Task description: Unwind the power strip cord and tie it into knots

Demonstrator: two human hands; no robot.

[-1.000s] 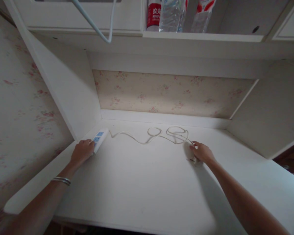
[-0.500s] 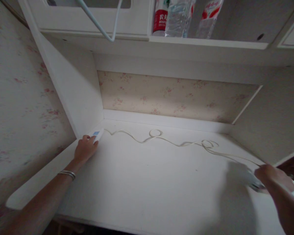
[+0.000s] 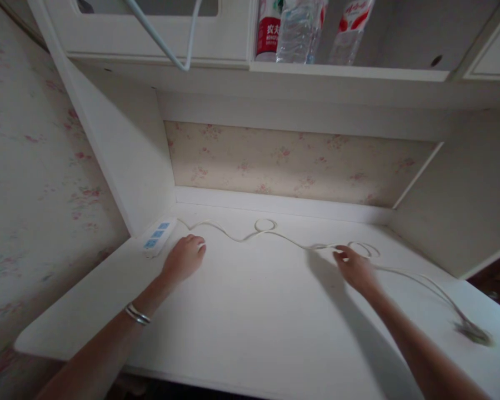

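A white power strip (image 3: pixel 156 239) with blue sockets lies at the desk's back left corner. Its white cord (image 3: pixel 283 238) runs rightward across the white desk (image 3: pixel 250 328) in loose loops and ends in a plug (image 3: pixel 473 332) near the right edge. My left hand (image 3: pixel 184 259) rests on the desk just right of the strip, apart from it, fingers loosely bent and holding nothing. My right hand (image 3: pixel 354 268) is at the middle of the cord, with its fingertips pinched on it next to a small loop (image 3: pixel 363 248).
White side panels (image 3: pixel 125 161) wall in the desk on the left and right, with floral wallpaper (image 3: pixel 295 161) behind. An overhead shelf (image 3: pixel 345 69) holds three bottles (image 3: pixel 300 28). A pale hanger (image 3: pixel 166 44) hangs at the upper left.
My left hand let go of the power strip and moved right onto the desk. My right hand dropped the plug at the far right edge and came back to the cord's middle.
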